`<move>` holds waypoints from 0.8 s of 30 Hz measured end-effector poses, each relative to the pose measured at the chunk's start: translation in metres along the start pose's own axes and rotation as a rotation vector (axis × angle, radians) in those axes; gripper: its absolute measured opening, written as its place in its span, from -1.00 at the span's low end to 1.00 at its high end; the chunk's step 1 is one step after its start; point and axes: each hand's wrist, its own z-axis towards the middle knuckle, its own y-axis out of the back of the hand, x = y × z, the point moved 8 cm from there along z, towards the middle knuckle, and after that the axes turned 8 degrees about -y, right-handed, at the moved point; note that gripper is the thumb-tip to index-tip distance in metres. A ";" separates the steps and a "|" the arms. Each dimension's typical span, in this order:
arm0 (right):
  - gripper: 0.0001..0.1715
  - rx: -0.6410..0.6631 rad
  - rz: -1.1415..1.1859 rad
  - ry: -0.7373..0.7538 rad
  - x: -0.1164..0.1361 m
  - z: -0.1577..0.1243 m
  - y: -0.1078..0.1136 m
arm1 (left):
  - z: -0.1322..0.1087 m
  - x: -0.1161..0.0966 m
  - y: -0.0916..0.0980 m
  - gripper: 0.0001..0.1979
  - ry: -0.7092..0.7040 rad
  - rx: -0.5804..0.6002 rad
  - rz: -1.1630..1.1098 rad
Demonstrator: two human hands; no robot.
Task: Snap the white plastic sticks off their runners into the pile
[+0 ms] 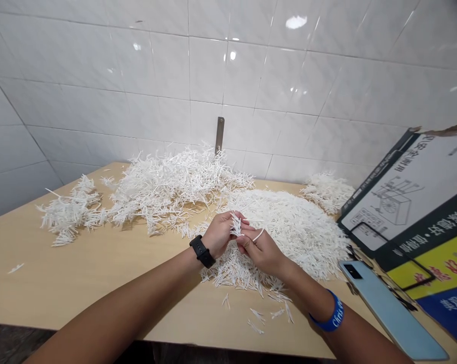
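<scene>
My left hand (219, 233), with a black watch on its wrist, is closed around a small white branched plastic piece (236, 225). Facing it, my right hand (260, 251) pinches at the same cluster, its fingertips almost touching those of the left. A thin white strand (259, 234) curves out over the right fingers. Both hands are just above the front left part of a broad heap of white plastic sprigs (292, 227). How the pieces between the fingertips join is too small to make out.
A looser pile of white branched strips (171, 177) lies back left, against the tiled wall. At right stand a printed cardboard box (397, 202), a light blue phone (395, 308) and dark-framed glasses (397, 290). Stray sprigs (257, 316) lie near the table's (80, 288) front edge.
</scene>
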 end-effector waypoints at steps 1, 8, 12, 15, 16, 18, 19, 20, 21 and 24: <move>-0.47 0.006 -0.040 -0.002 0.001 0.000 -0.001 | 0.000 0.001 -0.001 -0.96 0.016 -0.016 -0.005; -0.47 0.080 -0.155 0.076 0.015 -0.006 -0.005 | 0.007 -0.008 0.014 -0.88 0.010 -0.133 -0.038; -0.57 0.049 -0.146 0.082 0.009 -0.004 0.006 | 0.009 -0.051 0.042 -0.79 -0.351 -0.211 0.263; -0.71 -0.071 -0.269 -0.022 -0.013 0.003 0.024 | -0.002 -0.078 0.035 -0.77 -0.707 -0.109 0.766; -0.68 -0.092 -0.325 -0.045 -0.020 0.005 0.027 | -0.006 -0.081 0.029 -0.76 -0.788 -0.062 0.890; -0.58 -0.118 -0.426 -0.057 -0.031 0.008 0.030 | -0.014 -0.081 0.018 -0.71 -0.910 0.024 1.052; -0.54 -0.132 -0.470 -0.052 -0.035 0.009 0.031 | -0.017 -0.080 0.013 -0.69 -0.958 0.060 1.100; -0.51 -0.149 -0.516 -0.041 -0.037 0.009 0.032 | -0.020 -0.079 0.009 -0.67 -0.997 0.093 1.133; -0.48 -0.172 -0.565 -0.021 -0.038 0.009 0.032 | -0.023 -0.079 0.005 -0.66 -1.026 0.121 1.156; -0.38 -0.248 -0.692 0.052 -0.035 0.006 0.033 | -0.029 -0.077 -0.004 -0.62 -1.070 0.171 1.183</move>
